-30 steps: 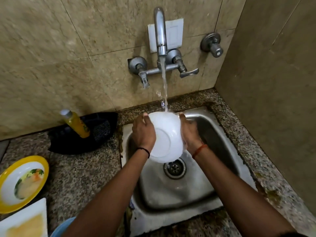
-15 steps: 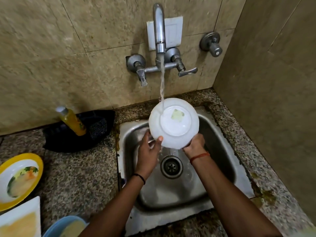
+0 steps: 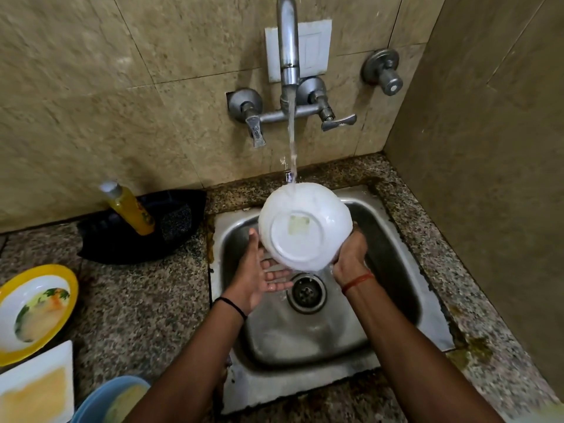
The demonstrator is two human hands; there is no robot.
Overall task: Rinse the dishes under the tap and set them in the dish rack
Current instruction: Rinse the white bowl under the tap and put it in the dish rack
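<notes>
A yellow bottle (image 3: 129, 209) leans in a black tray (image 3: 122, 242) on the granite counter (image 3: 137, 300), left of the sink.

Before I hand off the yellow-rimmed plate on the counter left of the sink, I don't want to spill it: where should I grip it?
Grip the yellow-rimmed plate by its wide yellow rim, at two opposite edges, coming from above. It lies flat and face up with what looks like leftover food in its white centre, so the raised rim is probably the cleaner hold, and keeping it level should avoid spills.

The bowl (image 3: 305, 228) at the centre of the frame looks like glossy white ceramic or plastic, wet. Below it the sink (image 3: 305, 346) is dull, scuffed steel. The tap (image 3: 288, 56) at the top is brushed metal. The counter (image 3: 137, 300) on the left is speckled polished stone, the wall tiles (image 3: 91, 87) smooth and mottled.
</notes>
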